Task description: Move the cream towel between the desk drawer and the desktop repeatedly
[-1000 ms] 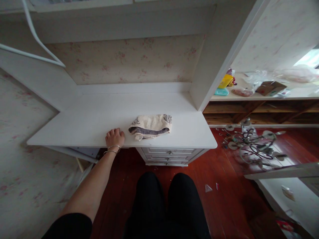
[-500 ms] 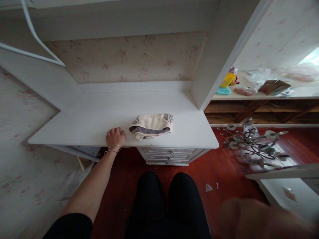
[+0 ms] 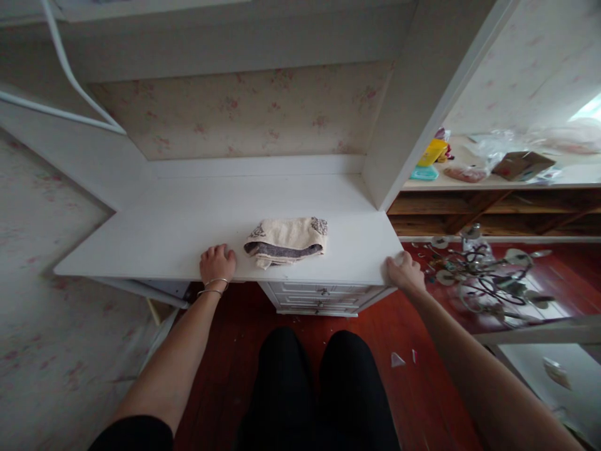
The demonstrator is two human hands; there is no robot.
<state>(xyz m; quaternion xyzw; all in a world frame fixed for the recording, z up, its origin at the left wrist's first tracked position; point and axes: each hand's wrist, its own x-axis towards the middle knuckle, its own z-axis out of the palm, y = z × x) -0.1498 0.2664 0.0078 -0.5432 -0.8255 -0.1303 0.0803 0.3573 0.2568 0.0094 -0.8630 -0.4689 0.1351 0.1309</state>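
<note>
My left hand [image 3: 218, 263] rests palm down on the front part of a white desk [image 3: 164, 232], fingers lying on the top, thumb a little apart, with bangles at the wrist. Just right of it lies a folded cream cloth [image 3: 288, 233] with a grey inner side and dark patterned corners; a small gap separates the two. At the desk's front right corner is my right hand [image 3: 406, 272], closed round the edge. Some of its fingers are hidden from view.
Drawers [image 3: 322, 293] sit under the desk. A chandelier [image 3: 493, 275] lies on the red wooden floor to the right, near a low shelf [image 3: 469, 203] bearing a yellow container [image 3: 432, 152] and a cardboard box [image 3: 523, 166]. A white cable [image 3: 70, 72] hangs at upper left.
My right hand has come up from a blur at the lower right to the desk's right corner and closed on it. The left hand and the cloth stay in place.
</note>
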